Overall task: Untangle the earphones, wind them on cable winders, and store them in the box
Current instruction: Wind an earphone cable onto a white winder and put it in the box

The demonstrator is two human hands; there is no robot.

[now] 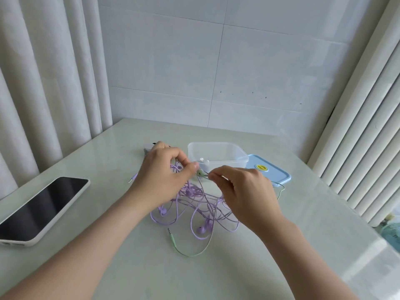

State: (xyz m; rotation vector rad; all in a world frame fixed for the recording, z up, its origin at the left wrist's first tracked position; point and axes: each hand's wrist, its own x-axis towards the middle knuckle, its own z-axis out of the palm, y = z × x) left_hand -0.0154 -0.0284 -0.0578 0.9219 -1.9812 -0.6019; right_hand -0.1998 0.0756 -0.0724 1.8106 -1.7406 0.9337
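Observation:
A tangle of purple earphone cable lies on the pale table, mixed with a green earphone cable whose plug rests near the front. My left hand is lifted over the tangle and pinches purple strands. My right hand pinches the green cable just behind a green earbud held between both hands. A clear plastic box stands open behind the hands, with a white earbud-like piece inside. Small winders peek out behind my left hand, mostly hidden.
A blue lid with a yellow sticker lies right of the box. A phone in a white case rests at the left edge. Curtains hang on both sides, and a tiled wall is behind the table.

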